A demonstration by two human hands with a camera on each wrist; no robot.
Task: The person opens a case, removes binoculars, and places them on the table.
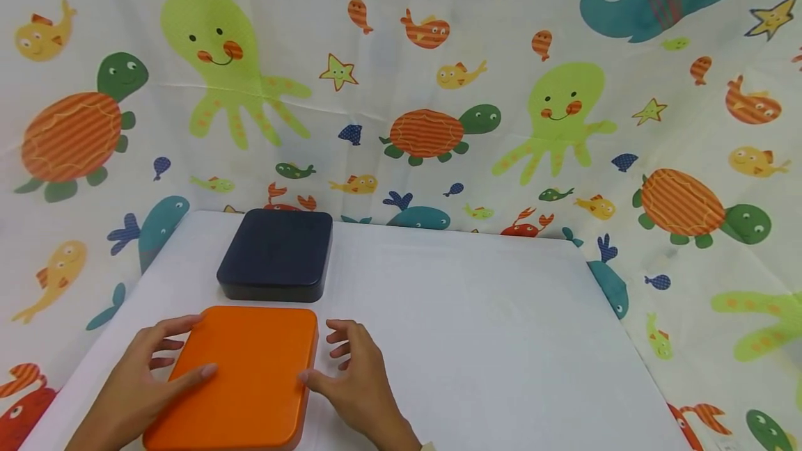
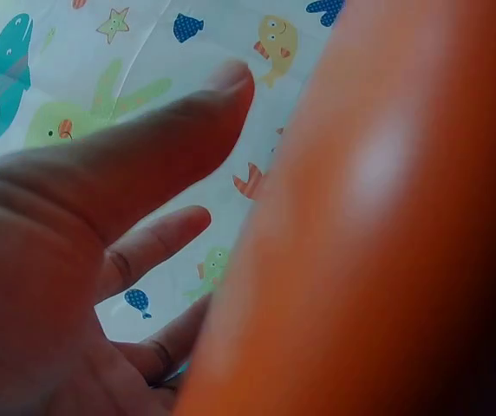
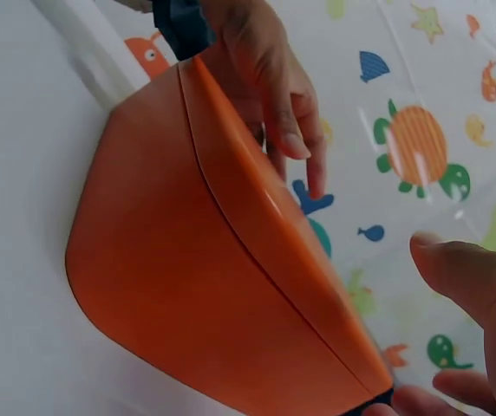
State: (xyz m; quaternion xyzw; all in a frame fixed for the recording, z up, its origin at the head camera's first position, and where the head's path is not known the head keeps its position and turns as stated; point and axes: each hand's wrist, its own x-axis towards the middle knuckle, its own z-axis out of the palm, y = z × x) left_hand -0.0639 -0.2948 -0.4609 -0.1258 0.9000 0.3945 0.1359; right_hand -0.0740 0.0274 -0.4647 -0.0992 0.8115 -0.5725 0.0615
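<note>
A: What's closest to you?

B: The flat orange box w/ rounded corners and a smooth lid [image 1: 241, 374], right under my chin, near edge of the white table [image 1: 476, 326]. My left hand [image 1: 134, 385] is at its left side, thumb lying on the lid, the other fingers [image 1: 164, 331] spread loosely along the left edge. My right hand [image 1: 357, 381] is at the right side, thumb tip touching the right edge, other fingers slightly curled and apart, just off the box. Neither hand is clamped on it.

A: And the wrist views?

B: Left wrist: orange wall [image 2: 378, 234] fills most of the frame, my fingers straight next to it. Right wrist: the seam btwn lid and base shows on the orange box [image 3: 205, 286]; lid is on.

A: Anything inside?

B: Can't tell, it's closed. Same for the dark navy square box w/ rounded edges [image 1: 276, 252], just behind the orange one and apart from it. Lid on, contents hidden.

A: What could go wrong?

B: My guess: the finish looks slick, so w/ only thumbs touching, a lift could slip or tip. A forward push might knock it into the navy box. Beyond that, just the sea-animal print cloth [image 1: 564, 103] around the table.
</note>
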